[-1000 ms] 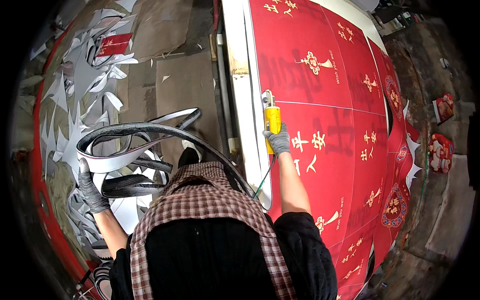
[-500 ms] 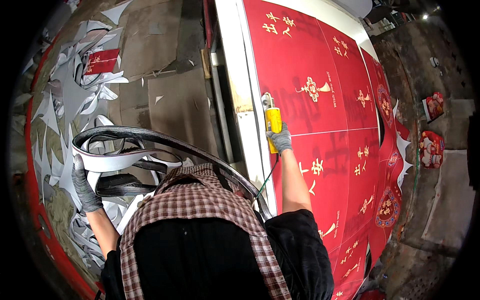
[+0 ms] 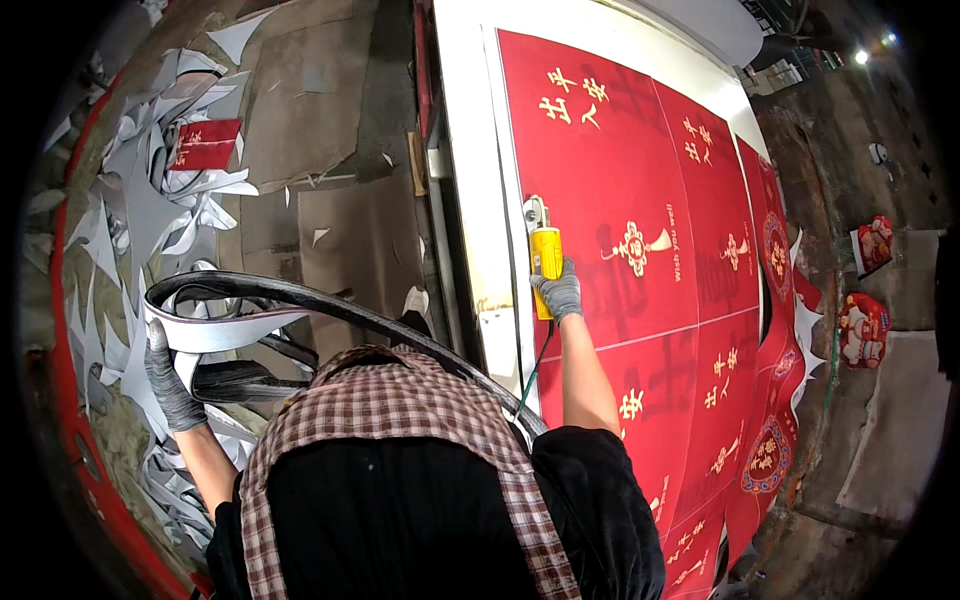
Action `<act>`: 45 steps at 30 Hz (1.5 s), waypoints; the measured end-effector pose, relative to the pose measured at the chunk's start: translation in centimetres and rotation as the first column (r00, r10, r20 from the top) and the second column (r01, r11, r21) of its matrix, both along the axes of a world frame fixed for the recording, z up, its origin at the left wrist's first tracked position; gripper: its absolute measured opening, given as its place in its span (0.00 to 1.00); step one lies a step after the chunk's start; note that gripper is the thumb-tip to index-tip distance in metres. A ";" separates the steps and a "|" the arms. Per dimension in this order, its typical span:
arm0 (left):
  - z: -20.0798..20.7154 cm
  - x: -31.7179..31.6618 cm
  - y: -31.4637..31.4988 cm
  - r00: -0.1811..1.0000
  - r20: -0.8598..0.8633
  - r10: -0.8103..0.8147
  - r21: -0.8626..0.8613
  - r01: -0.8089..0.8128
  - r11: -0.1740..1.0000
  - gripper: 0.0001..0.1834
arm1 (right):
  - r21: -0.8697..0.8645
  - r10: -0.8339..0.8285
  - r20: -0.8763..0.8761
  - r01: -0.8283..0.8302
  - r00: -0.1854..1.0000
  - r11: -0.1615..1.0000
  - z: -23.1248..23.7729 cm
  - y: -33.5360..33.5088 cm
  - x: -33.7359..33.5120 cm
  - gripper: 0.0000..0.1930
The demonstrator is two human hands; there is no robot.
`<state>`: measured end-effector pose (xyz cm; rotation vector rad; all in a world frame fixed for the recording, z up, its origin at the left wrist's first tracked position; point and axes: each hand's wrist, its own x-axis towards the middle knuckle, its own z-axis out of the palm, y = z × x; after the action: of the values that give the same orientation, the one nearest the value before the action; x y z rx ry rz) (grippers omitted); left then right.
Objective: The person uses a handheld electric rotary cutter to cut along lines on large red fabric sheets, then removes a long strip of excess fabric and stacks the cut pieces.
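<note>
My right hand (image 3: 560, 290), in a grey glove, is closed round the yellow body of a handheld electric cutter (image 3: 546, 258). Its metal head sits at the left edge of a large red printed mat sheet (image 3: 570, 190) with gold lettering and motifs. A cord runs from the cutter back toward my body. Out to the left, my gloved left hand (image 3: 172, 385) grips a looped bundle of long trimmed strip (image 3: 235, 330), dark on one face and white on the other. From the bundle, the strip stretches across my front toward the sheet's near left edge.
The sheet lies on a long white-topped table (image 3: 470, 130). Grey and white offcuts (image 3: 150, 200) heap on the floor at left, with a red scrap (image 3: 207, 144) among them. More red printed mats (image 3: 775, 370) hang over the table's right side. Two red figure-shaped pieces (image 3: 863, 328) lie at far right.
My right hand and the cutter have advanced along the sheet's left edge, away from the white dividing line. I have moved forward beside the table, the left hand still gripping the strip.
</note>
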<state>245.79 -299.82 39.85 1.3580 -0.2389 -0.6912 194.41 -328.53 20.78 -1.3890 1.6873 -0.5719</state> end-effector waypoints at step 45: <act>-1.5 16.8 -37.4 0.992 0.082 -0.091 0.158 0.078 0.984 0.24 | 0.057 -0.094 0.098 0.089 0.991 0.994 -2.3 -35.9 17.1 0.39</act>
<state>262.63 -337.21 38.32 1.5362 -0.3210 -0.7329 211.55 -364.46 18.51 -1.2308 1.6798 -0.6339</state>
